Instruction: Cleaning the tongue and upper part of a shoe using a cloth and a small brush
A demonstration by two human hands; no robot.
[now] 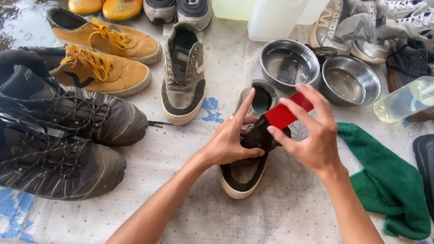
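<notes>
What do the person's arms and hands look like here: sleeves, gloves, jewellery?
Both forearms are bare, with no sleeves in view. The left hand and right hand wear no gloves. No rings, watch or bands show on the fingers or wrists. Nails look short and unpainted.

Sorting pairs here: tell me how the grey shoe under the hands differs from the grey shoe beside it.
The held shoe has the left hand on it and a red brush over it; the other grey shoe lies untouched, its opening uncovered. Both are grey with dark toe caps and pale soles, toes toward the camera.
</notes>
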